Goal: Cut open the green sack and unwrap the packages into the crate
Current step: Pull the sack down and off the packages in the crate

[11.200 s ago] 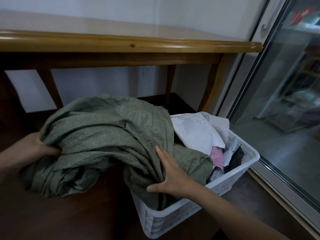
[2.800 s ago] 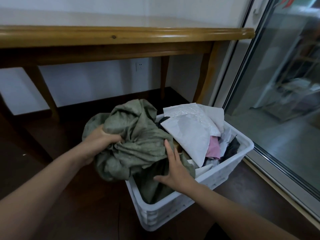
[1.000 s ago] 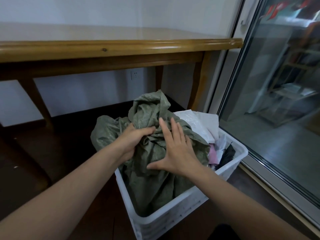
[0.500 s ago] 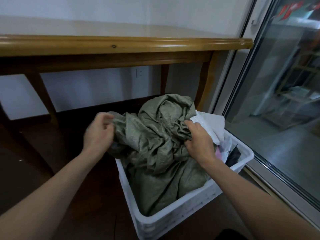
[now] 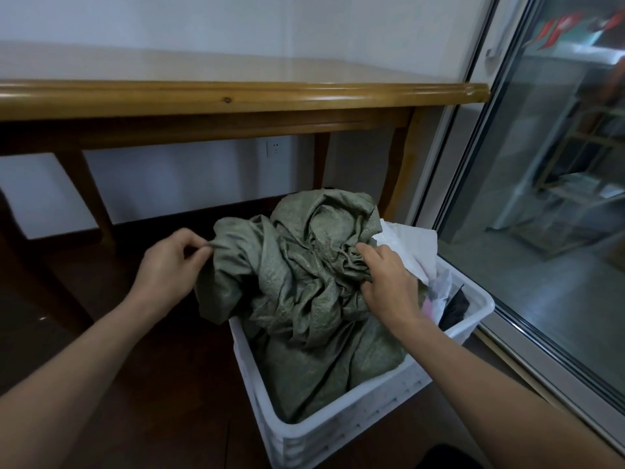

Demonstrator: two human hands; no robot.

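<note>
Head view: green sack (image 5: 304, 292) between 2 hands (image 5: 169, 269) (image 5: 387, 282), both gripping, over crate (image 5: 341, 431).

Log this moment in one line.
left hand: pinches sack edge | right hand: grips sack folds | sack: bunched in crate | white bags: in crate, right of sack

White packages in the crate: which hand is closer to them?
Right. The right hand grips the green sack just beside the white packages; the left hand pinches the sack's opposite edge, outside the crate.
</note>
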